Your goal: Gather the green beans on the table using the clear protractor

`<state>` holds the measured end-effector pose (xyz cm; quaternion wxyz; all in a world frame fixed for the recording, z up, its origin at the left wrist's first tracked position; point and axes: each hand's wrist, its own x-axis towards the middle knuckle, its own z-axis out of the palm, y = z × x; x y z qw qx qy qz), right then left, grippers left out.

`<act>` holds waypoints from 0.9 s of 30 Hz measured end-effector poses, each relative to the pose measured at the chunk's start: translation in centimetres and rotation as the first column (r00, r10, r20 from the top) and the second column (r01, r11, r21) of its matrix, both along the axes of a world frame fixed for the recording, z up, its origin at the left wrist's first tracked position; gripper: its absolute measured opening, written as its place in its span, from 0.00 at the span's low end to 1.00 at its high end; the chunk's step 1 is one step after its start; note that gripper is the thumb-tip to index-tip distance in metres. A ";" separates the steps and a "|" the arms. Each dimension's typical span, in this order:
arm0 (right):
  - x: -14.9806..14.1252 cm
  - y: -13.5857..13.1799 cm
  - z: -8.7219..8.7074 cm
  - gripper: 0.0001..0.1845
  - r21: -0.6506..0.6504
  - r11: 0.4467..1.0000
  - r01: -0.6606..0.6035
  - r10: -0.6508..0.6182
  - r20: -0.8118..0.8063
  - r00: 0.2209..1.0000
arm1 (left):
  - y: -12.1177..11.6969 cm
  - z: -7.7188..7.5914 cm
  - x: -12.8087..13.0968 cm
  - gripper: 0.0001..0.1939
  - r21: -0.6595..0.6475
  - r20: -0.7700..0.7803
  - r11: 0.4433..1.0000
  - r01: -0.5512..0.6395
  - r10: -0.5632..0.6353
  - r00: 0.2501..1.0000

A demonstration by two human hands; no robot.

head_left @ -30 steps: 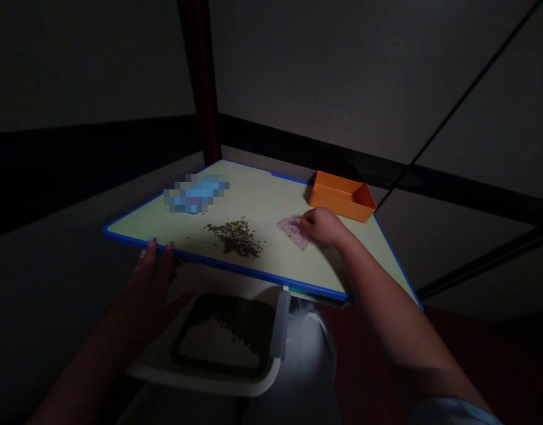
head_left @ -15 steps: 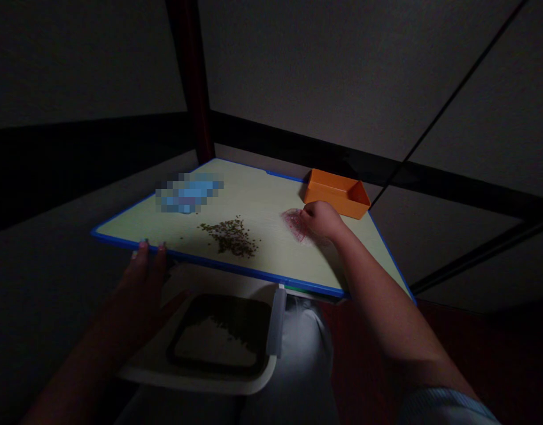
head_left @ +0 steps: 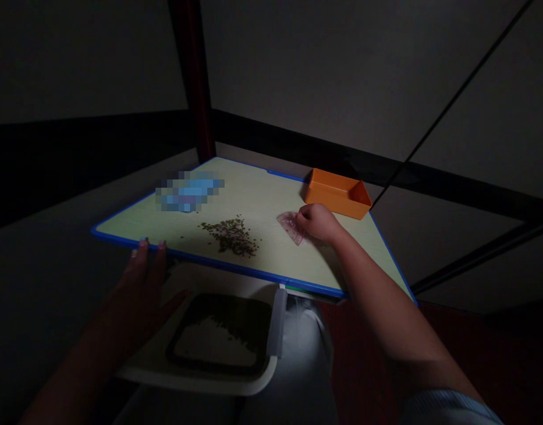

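Blue-rimmed cutting board [head_left: 209, 261] is lying right across the view, and the left hand [head_left: 143, 274] is reaching its near edge, open, fingertips touching the rim. Far left on the board, a pixelated blue patch [head_left: 189, 192] is sitting, with a pile of dark seeds [head_left: 229, 237] scattering mid-board. Below the near edge, a white tray [head_left: 196, 381] is resting beside a pale trouser knee [head_left: 307, 354]. Further right, the right hand [head_left: 319, 224] is curled against a pink half-round slice [head_left: 290, 227], though I can't tell if it's gripping. Just beyond, an orange box [head_left: 337, 193] is sitting at the far edge.
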<state>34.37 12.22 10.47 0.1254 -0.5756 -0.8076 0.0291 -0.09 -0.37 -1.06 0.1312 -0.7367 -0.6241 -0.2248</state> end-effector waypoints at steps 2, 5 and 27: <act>0.1 0.0 0.1 0.20 -0.001 0.999 0.037 -0.037 0.031 0.999 | -0.1 0.1 0.1 0.45 0.001 0.000 1.000 0.000 0.000 1.000; 0.2 0.2 0.2 0.19 -0.001 0.997 0.071 -0.071 0.043 0.997 | 0.0 -0.1 0.0 0.44 0.034 -0.006 0.999 0.022 -0.022 1.000; -2.0 1.5 -1.1 0.19 0.016 0.978 0.209 -0.208 -0.023 0.978 | 0.3 -0.9 -0.1 0.44 0.077 0.021 0.997 0.022 -0.024 0.999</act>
